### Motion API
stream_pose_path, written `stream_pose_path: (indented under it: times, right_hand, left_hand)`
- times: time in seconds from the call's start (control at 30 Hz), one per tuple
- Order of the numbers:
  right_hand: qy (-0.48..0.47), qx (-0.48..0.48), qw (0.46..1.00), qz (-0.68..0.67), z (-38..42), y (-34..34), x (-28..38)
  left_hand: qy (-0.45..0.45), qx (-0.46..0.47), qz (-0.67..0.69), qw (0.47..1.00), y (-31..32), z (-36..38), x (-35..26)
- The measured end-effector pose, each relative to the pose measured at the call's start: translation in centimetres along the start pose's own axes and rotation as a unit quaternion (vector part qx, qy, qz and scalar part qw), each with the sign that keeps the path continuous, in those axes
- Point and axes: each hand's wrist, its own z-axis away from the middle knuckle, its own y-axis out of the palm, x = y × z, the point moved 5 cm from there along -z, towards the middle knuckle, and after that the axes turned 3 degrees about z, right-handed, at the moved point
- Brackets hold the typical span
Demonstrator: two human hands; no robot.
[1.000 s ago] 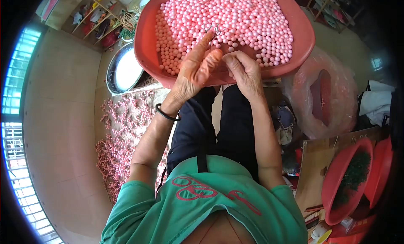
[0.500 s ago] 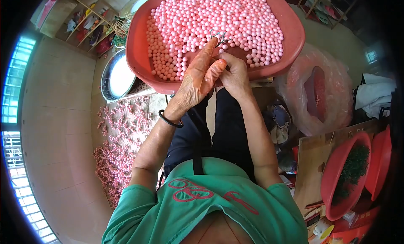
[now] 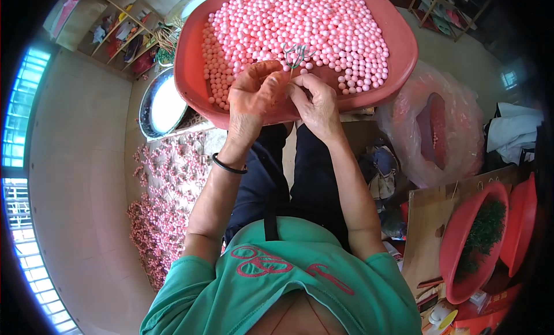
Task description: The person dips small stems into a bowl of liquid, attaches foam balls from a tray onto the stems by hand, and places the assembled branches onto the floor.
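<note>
A large red basin (image 3: 405, 52) full of pink beads (image 3: 300, 17) is in front of me. Over its near edge, my right hand (image 3: 319, 109) pinches a thin stem with several green branching tips (image 3: 296, 55), which point up toward the beads. My left hand (image 3: 247, 101), with orange coverings on its fingers, is just left of the stem. Its fingers are curled with a gap to the thumb, and I see nothing between them. A black band (image 3: 229, 165) circles the left wrist.
Many pink beaded sprays (image 3: 158, 219) cover the floor at left, near a metal basin with white contents (image 3: 166, 107). On the right are a clear plastic bag (image 3: 461, 121), a cardboard sheet (image 3: 424, 237) and a red basin (image 3: 456, 266) holding green stems (image 3: 485, 234).
My left hand has drawn back down and left from the stem's tips, and its stretched fingers have curled. The green tips now show fully. My right hand stays almost in place.
</note>
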Motion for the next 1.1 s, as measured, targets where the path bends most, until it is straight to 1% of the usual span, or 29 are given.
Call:
stream_pose_path:
  times: [0.03, 0.1, 0.23, 0.33, 0.43, 0.53, 0.63, 0.73, 0.83, 0.87, 0.9, 0.93, 0.97, 1.0, 1.03, 1.07, 1.1]
  right_hand:
    - [-0.022, 0.005, 1.000, 0.007, 0.0, 0.1, 0.0]
    - [-0.029, 0.020, 0.999, 0.033, 0.2, 0.2, 0.5]
    - [-0.032, 0.043, 0.998, 0.035, 0.3, 0.5, 0.5]
    - [-0.050, 0.034, 0.998, 0.025, 0.3, 0.4, 1.0]
    - [-0.056, 0.035, 0.998, 0.021, 0.4, 0.5, 0.8]
    - [-0.050, 0.043, 0.998, 0.016, 0.4, 0.4, 1.0]
    - [-0.052, 0.041, 0.997, 0.027, 0.5, -0.1, 0.9]
    - [-0.010, 0.020, 0.999, -0.029, 0.4, -0.7, 0.2]
    - [0.099, 0.016, 0.987, -0.124, -0.3, -1.1, -0.7]
    - [0.127, -0.012, 0.982, -0.141, -0.6, -1.5, -0.5]
    - [0.137, -0.026, 0.977, -0.161, -1.0, -1.7, -0.6]
    - [0.125, -0.052, 0.975, -0.175, -1.8, -1.8, -1.5]
    - [0.115, -0.070, 0.971, -0.195, -2.6, -2.0, -1.3]
    - [0.111, -0.067, 0.976, -0.173, -3.6, -2.1, -1.6]
    - [0.063, -0.041, 0.979, -0.192, -4.7, -2.4, -2.2]
    - [0.144, -0.049, 0.971, -0.186, -6.2, -2.0, -1.2]
    - [0.132, -0.047, 0.972, -0.188, -7.7, -1.7, -2.2]
  left_hand:
    - [-0.033, -0.002, 0.018, 0.999, -0.2, -0.3, 0.4]
    - [-0.097, -0.005, 0.056, 0.994, -0.4, -0.6, 1.1]
    - [-0.143, 0.039, 0.192, 0.970, 1.0, -1.5, 2.1]
    - [-0.149, 0.065, 0.248, 0.955, 1.6, -1.6, 1.9]
    - [-0.123, 0.064, 0.216, 0.966, 0.9, -2.3, 3.1]
    - [-0.121, 0.054, 0.218, 0.967, 0.3, -2.2, 3.2]
    - [-0.157, 0.000, 0.237, 0.959, -0.2, -1.5, 2.2]
    - [-0.131, 0.009, 0.273, 0.953, -1.6, -1.6, 2.7]
    - [-0.121, 0.002, 0.292, 0.949, -2.6, -1.0, 2.8]
    - [-0.119, 0.011, 0.299, 0.947, -2.9, -0.8, 2.9]
    - [-0.118, 0.023, 0.306, 0.944, -3.0, -0.6, 2.9]
    - [-0.119, 0.036, 0.307, 0.944, -3.1, -0.4, 2.7]
    - [-0.132, 0.071, 0.317, 0.937, -3.5, -0.3, 3.1]
    - [-0.123, 0.049, 0.304, 0.943, -3.5, 0.0, 2.8]
    - [-0.115, 0.027, 0.290, 0.950, -3.3, 0.3, 2.2]
    - [-0.124, 0.058, 0.284, 0.949, -3.4, 0.5, 2.1]
    - [-0.132, 0.088, 0.276, 0.948, -3.8, 0.5, 2.2]
